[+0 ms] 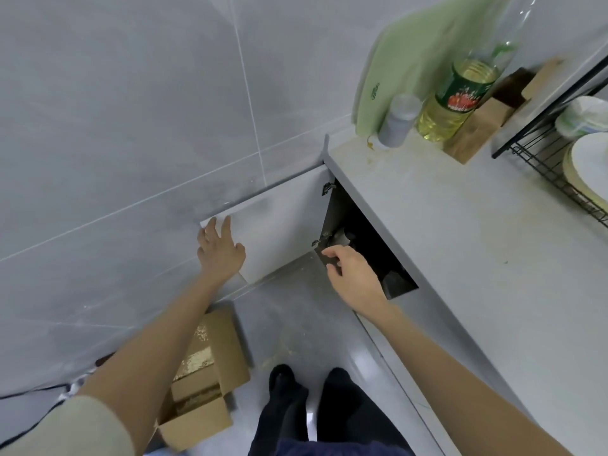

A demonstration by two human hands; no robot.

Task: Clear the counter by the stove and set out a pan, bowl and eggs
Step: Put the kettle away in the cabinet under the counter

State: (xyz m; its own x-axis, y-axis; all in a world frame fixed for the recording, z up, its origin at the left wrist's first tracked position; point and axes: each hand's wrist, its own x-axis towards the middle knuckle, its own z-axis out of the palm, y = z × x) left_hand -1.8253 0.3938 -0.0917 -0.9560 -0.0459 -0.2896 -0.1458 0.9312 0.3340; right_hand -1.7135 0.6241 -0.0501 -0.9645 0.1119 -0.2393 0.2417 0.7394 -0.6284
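A white cabinet door [283,225] under the counter [460,245] stands swung wide open against the tiled wall. My left hand [220,248] lies flat on the door's outer edge with its fingers spread. At the mouth of the dark cabinet opening [371,251], my right hand [353,274] hangs with its fingers loosely curled and nothing visible in them. Inside the cabinet only dim dark shapes show; I cannot tell what they are. No pan, bowl or eggs are recognisable in view.
On the counter's far end stand a green cutting board [411,60], an oil bottle [460,97], a small grey bottle [398,120] and a brown box [477,133]. A black wire rack [539,159] holds plates [589,166]. An open cardboard box [204,383] sits on the floor by my feet.
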